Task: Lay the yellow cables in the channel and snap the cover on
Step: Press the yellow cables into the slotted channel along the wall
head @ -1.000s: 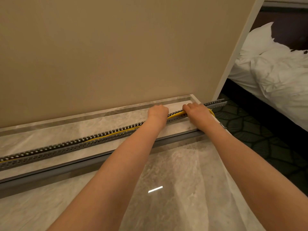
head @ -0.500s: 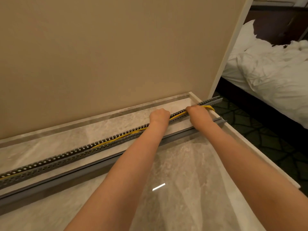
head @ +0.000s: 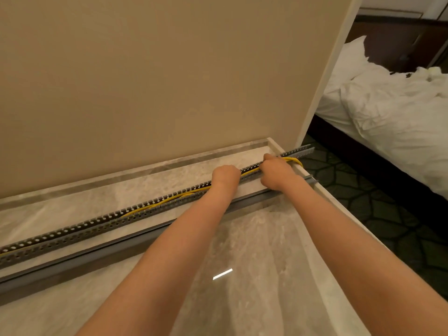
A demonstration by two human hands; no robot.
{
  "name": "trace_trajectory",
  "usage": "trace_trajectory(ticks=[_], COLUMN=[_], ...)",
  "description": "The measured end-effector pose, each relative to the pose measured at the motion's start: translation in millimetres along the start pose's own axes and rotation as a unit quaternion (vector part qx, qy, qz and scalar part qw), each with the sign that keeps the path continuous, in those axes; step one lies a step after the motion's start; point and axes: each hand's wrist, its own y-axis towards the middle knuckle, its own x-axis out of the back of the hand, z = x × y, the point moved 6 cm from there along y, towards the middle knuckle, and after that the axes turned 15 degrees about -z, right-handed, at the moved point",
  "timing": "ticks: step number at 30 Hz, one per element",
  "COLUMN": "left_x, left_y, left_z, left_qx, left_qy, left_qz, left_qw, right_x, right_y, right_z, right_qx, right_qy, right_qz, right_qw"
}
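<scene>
Two hands out there, left hand (head: 225,177) and right hand (head: 276,173). One slotted channel (head: 72,230), one grey cover (head: 97,251), at least two yellow cables (head: 157,206), exact count unclear. One counter (head: 254,238), one bed (head: 400,122).

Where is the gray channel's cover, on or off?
Off. The slotted gray channel lies open, yellow cables showing; the long gray cover strip lies beside it.

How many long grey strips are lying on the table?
2. The slotted channel, holding yellow cables, lies nearer the wall. The plain cover lies beside it, nearer the person. None looks hidden.
</scene>
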Motion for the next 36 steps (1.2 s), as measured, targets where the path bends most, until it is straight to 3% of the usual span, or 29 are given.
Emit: trace_trajectory(ticks=[4, 6, 10, 18, 26, 36], left_x=[-9, 4, 38, 16, 24, 24], left_y=[11, 21, 43, 51, 73, 90], left_z=[-21, -28, -57, -79, -81, -73], left_qx=[0.007, 0.026, -0.022, 0.055, 0.074, 0.089], left_qy=[0.065, 0.045, 0.014, -0.075, -0.07, -0.055], left_qz=[0.074, 0.035, -0.09, -0.096, -0.113, -0.095], left_qw=[0.995, 0.998, 0.996, 0.991, 0.988, 0.99], right_x=[0, -4, -5, -16, 0, -16], right_y=[11, 13, 11, 7, 20, 28], right_z=[-15, -27, -54, -86, -81, -113], right_qx=[-0.006, -0.027, -0.1, -0.131, -0.025, -0.09], right_qy=[0.089, 0.182, 0.371, 0.458, 0.388, 0.302], right_qz=[0.006, 0.006, -0.002, 0.01, -0.05, -0.093], right_qw=[0.996, 0.983, 0.923, 0.879, 0.92, 0.944])
